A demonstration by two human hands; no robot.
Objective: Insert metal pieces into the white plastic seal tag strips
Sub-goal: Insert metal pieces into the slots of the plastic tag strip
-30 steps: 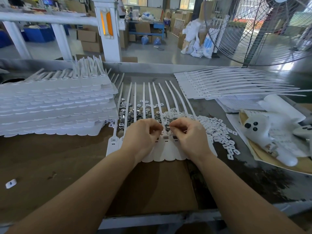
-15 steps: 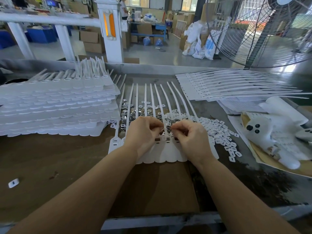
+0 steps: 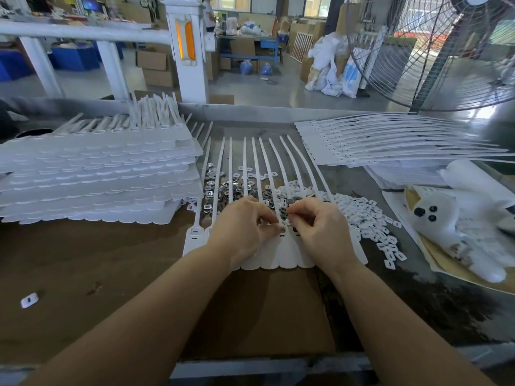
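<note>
White seal tag strips (image 3: 278, 257) lie under both hands' curled fingertips

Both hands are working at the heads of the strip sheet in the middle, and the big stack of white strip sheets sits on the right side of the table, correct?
Not quite. In the head view both hands, left hand and right hand, do work at the strip sheet, but the big stack sits on the left side of the table.
</note>
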